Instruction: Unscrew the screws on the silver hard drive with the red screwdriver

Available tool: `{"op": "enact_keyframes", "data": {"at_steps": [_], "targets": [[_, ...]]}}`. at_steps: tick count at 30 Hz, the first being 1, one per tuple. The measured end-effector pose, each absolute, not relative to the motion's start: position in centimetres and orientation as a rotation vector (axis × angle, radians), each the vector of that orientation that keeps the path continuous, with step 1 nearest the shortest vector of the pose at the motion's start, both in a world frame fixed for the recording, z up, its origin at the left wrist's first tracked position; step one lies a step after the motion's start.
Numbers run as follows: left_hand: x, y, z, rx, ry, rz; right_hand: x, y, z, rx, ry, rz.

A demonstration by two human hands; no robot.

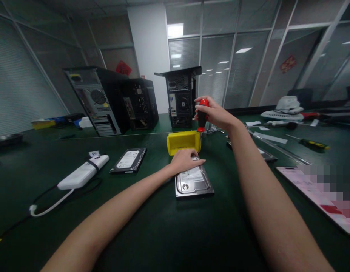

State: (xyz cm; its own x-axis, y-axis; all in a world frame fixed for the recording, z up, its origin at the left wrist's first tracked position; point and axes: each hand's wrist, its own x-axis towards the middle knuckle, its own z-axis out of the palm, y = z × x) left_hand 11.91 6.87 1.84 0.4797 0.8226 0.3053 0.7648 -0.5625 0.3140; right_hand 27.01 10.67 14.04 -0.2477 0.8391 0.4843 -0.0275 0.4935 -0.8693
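A silver hard drive (pixel 195 185) lies flat on the dark green table, label side up. My left hand (pixel 184 161) grips its far end, with the thumb stretched across the top and the other fingers partly hidden. In my right hand (pixel 213 112) is a screwdriver (pixel 202 118) with a red and black handle, held upright with fingers around the handle. Its shaft points down by the drive's far right corner; whether the tip touches a screw cannot be made out. Just behind the drive stands a yellow plastic bin (pixel 182 142), its opening facing me.
Left of the drive lies another hard drive (pixel 128 160), then a white power strip (pixel 83 173) with cables. Computer cases (pixel 107 100) stand at the back. To the right are a drive (pixel 267 154) partly behind my forearm, a yellow-black screwdriver (pixel 313 144) and a pink-screened device (pixel 307 189).
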Motion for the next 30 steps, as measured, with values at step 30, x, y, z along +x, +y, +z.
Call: {"op": "enact_keyframes", "data": {"at_steps": [30], "targets": [[8.1,9.6,3.7,2.692,1.643,0.456,37.2,0.0,21.9,-0.689,-1.048,0.249]]}}
